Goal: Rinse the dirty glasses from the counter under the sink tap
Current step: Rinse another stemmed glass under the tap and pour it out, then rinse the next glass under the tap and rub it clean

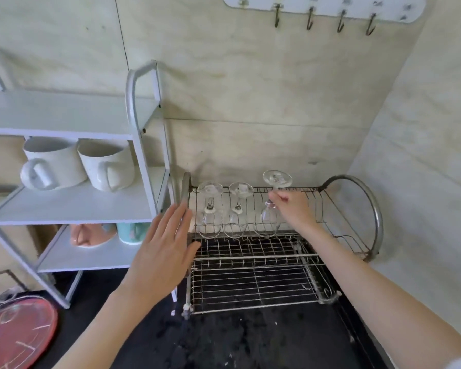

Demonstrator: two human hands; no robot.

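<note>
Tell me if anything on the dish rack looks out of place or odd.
Nothing looks spilled or broken. Three wine glasses hang upside down in the dish rack; the rightmost glass sits higher than the other two because the right hand pinches its stem.

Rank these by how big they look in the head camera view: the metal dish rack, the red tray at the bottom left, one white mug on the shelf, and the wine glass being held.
1. Dish rack
2. Red tray, cut off by the frame
3. White mug
4. Wine glass, pinched by the right hand

Mug and glass are close; the mug looks bulkier.

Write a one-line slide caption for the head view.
Right hand sets third upturned glass in rack; left hand open.
</note>
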